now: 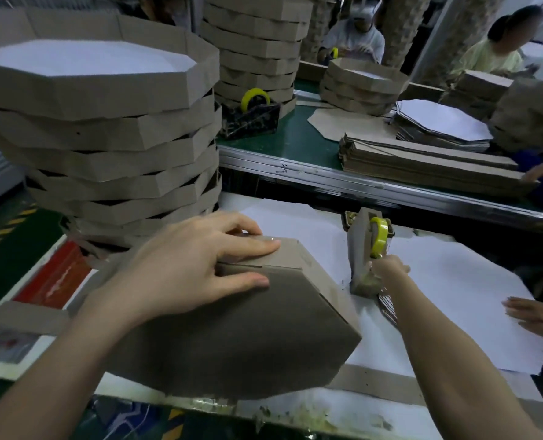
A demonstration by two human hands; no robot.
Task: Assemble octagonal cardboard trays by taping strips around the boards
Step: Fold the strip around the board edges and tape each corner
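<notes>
Brown octagonal cardboard tray (232,328) lies upside down at the near edge of the white-covered bench (438,281). Left grip (181,265) is released, fingers flat across the wall strip's seam, presumably pinning it until taped. Right grip (390,269) is extended to the cardboard-clad dispenser with yellow tape roll (363,246). Cannot tell whether it pinches tape.

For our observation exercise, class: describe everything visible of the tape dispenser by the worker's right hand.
The tape dispenser is a tall, narrow wedge that looks wrapped in brown cardboard, with a yellow tape roll near its top. It stands upright on the white sheet, right of the upturned tray. Its foot looks grimy. The right hand meets its lower front end; whether the fingers pinch tape cannot be seen.
</notes>
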